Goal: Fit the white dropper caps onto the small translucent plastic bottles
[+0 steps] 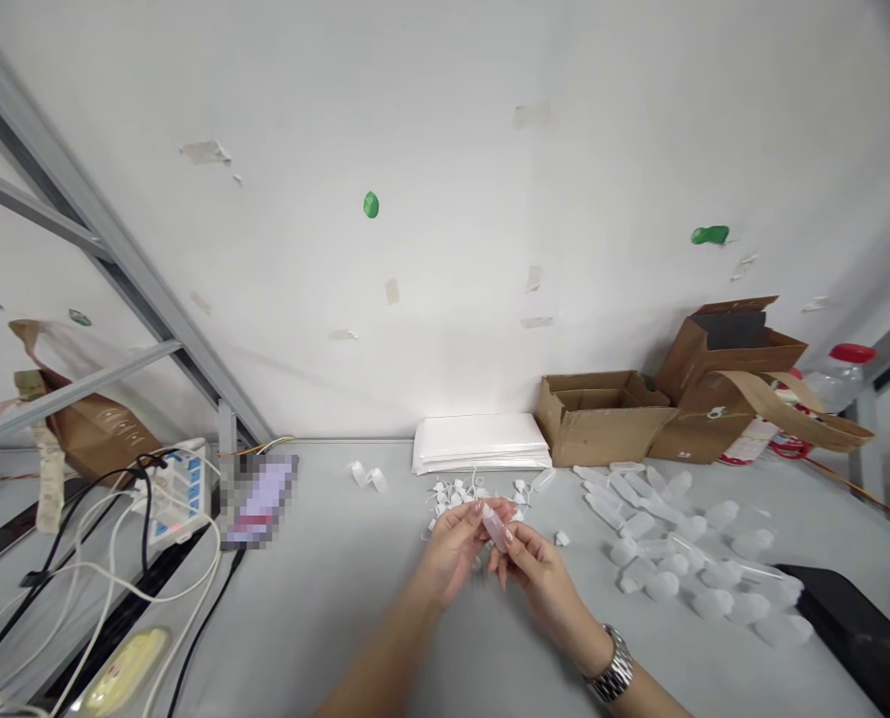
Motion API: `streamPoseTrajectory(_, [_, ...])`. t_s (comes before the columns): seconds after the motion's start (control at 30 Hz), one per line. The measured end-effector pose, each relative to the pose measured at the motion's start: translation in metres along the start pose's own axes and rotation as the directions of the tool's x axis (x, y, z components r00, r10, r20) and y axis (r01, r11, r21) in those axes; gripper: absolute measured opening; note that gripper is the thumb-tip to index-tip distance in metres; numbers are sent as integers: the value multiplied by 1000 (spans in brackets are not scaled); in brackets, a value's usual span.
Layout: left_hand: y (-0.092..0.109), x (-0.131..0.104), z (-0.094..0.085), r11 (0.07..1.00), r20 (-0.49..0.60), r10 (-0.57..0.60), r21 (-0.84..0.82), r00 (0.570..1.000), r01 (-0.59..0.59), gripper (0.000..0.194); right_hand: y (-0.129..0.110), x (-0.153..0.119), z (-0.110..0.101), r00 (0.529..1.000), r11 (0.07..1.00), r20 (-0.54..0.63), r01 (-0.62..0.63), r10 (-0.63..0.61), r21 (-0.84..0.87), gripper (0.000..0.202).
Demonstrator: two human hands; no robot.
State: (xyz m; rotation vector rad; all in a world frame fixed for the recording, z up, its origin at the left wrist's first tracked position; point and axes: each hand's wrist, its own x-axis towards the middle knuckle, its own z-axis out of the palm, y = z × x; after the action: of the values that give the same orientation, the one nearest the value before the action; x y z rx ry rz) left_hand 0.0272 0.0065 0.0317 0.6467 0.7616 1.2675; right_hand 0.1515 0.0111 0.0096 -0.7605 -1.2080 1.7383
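Note:
Between both hands, near the middle of the table, is a small translucent plastic tube (495, 531), tilted with its upper end to the left. My left hand (451, 550) pinches that upper end between thumb and fingers. Lower down, my right hand (542, 580) grips the tube's other end; a metal watch is on this wrist. Just behind the fingers lies a pile of small white caps (456, 491), partly hidden by the hands. One loose white cap (562, 538) rests right of my right hand. Many similar translucent tubes (662, 583) are strewn to the right.
Against the wall stand a stack of white flat packs (482, 439), an open cardboard box (610, 429) and a brown paper bag (703, 399). A black case (856, 623) lies at right. Leftward are two clear curled pieces (368, 477), a phone (261, 502), and a power strip (183, 494) with tangled cables.

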Motion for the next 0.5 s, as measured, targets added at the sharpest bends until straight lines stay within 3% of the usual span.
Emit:
streamPoseTrajectory(0.17, [-4, 0, 1, 999, -12, 37, 38, 999, -37, 26, 1, -2, -2, 999, 997, -27, 32, -34, -66, 31])
streamPoseTrajectory(0.5, [1, -5, 7, 1000, 48, -9, -3, 999, 9, 30, -5, -2, 2, 998, 983, 40, -58, 52, 175, 35])
